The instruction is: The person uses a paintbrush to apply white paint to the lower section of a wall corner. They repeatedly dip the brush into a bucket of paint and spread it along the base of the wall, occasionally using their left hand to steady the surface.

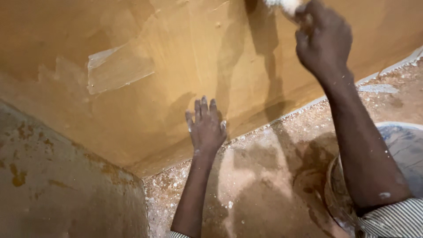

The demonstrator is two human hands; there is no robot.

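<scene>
Left hand (206, 128) lies flat, fingers spread, on the wall (176, 57), bracing; right hand (323, 39) grips, closed, perhaps a white-caked tool (286, 6) against it.

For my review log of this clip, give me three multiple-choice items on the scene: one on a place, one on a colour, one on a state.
1. Where does the left hand rest?
A. Flat on the wall
B. On the bucket rim
C. On the floor

2. What colour is the wall?
A. Blue
B. Ochre yellow
C. Green

3. How is the right hand?
A. Open and empty
B. Closed around a white-coated tool
C. Resting on the floor

Answers:
1 A, its spread fingers lie against the wall just above the floor.
2 B, the surface is ochre with a paler scraped patch.
3 B, it grips a white-coated tool at the top edge, its kind unclear.
</scene>
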